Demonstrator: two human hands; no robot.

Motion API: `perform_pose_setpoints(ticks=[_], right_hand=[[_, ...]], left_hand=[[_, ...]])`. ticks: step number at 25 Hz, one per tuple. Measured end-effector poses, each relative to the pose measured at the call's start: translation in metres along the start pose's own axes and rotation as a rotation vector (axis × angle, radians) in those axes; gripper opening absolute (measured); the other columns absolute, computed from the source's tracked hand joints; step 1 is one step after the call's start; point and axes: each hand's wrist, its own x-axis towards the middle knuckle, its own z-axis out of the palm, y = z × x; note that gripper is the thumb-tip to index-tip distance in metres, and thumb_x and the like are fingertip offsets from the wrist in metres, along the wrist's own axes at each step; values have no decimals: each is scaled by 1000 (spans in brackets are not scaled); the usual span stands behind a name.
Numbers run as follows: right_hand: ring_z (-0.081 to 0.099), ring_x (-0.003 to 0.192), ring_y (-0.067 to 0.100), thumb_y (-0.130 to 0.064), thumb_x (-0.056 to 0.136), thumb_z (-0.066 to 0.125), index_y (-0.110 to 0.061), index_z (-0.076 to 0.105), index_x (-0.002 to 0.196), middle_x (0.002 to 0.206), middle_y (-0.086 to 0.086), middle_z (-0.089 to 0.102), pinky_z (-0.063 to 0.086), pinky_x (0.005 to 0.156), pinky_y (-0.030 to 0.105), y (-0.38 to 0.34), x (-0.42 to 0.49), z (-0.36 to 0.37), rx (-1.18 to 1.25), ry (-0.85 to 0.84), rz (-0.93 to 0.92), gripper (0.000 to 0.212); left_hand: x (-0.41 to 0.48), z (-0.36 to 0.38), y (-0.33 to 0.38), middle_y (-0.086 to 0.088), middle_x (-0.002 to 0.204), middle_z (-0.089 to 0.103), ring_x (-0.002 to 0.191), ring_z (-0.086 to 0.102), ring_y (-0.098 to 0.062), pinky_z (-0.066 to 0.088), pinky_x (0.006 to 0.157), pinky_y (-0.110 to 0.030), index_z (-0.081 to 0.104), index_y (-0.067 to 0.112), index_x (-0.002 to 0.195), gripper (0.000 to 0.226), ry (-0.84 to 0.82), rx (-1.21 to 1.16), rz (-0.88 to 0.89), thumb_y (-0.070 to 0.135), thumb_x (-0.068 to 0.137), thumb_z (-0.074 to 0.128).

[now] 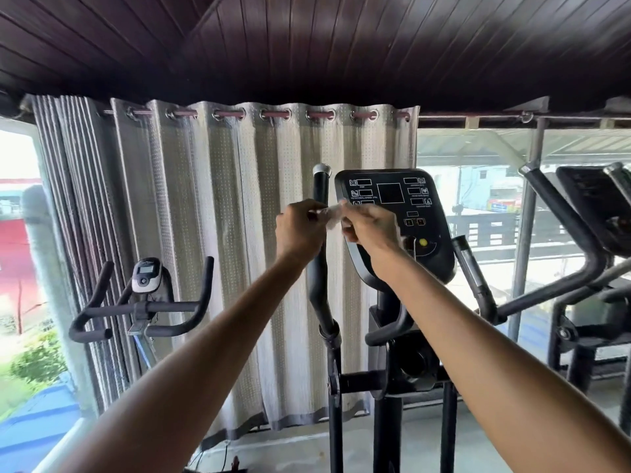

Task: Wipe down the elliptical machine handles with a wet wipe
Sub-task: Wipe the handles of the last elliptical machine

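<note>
Over a grey concrete floor (280, 450), the left hand (298, 227) and right hand (370, 227) each pinch one end of the wet wipe (332, 214), held against or just before the elliptical's upright left handle (318, 278) and hiding part of the console (392, 196). The right handle (473, 271) stands apart. Beyond are an exercise bike (146, 305) at left, a pale curtain (222, 233) and a dark plank ceiling (307, 46).

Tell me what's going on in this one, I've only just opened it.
A person stands at an elliptical machine with both arms raised. The left hand and right hand each pinch an end of a wet wipe, holding it just in front of the machine's left handle, beside the console. Whether the wipe touches the handle is unclear. The right handle is untouched.
</note>
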Motion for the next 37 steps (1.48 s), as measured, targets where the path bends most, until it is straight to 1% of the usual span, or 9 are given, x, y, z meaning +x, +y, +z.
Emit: perform_pose_setpoints(ticks=[3,6,9,12,17,23,29,33,37], right_hand=[[69,74,21,-15,91,75,-1,74,94,84,12,72,61,69,29,-4,16,15,188,-74,106,14],[67,67,19,0,91,70,4,73,102,79,10,69,61,63,27,4,42,23,164,6,47,12],[72,76,20,-13,86,74,-9,78,100,86,4,76,61,79,43,6,72,29,-214,125,-236,15],[71,84,28,-12,86,74,-8,78,102,93,9,78,50,78,27,2,97,38,-552,193,-575,17],[68,88,31,-3,88,72,0,72,116,105,15,72,59,77,40,11,140,59,-826,85,-843,28],[68,107,28,-18,97,66,-3,74,113,125,9,70,52,97,41,17,155,63,-1041,-99,-851,23],[68,92,25,-6,91,70,-6,75,114,113,8,70,57,90,37,14,158,60,-1101,-220,-955,23],[63,82,20,-8,93,69,-3,76,107,104,10,69,59,80,42,8,164,66,-1149,-216,-928,17],[60,88,11,-14,93,69,-8,76,110,106,0,68,51,85,27,-8,167,61,-1238,-495,-904,19]], left_hand=[[0,4,9,0,104,80,89,72,-8,47,67,-9,80,16,111,19,-52,53,63,19,94,71],[5,-3,-1,3,112,78,99,70,-4,54,90,-19,77,16,116,31,-43,-45,-18,7,91,61],[19,-1,-24,1,116,77,104,69,-9,54,101,-31,75,14,119,32,-17,-64,-167,7,90,62],[33,11,-42,0,121,75,116,68,-16,52,107,-39,73,14,124,31,-46,-87,-226,18,94,67],[59,29,-59,-1,135,68,120,65,-21,53,104,-37,58,13,141,47,-127,-130,-213,30,98,67],[69,49,-75,-10,124,71,119,64,-33,53,97,-39,62,13,131,37,-235,-114,-123,26,96,70],[68,49,-89,-12,141,64,131,59,-27,40,92,-15,43,9,155,67,-275,-220,-114,28,97,71],[70,56,-99,-12,124,73,110,71,-31,56,96,-36,41,14,157,73,-262,-270,-115,35,94,72],[66,61,-103,-13,119,76,108,71,-35,59,92,-43,44,16,156,73,-255,-308,-140,38,92,73]])
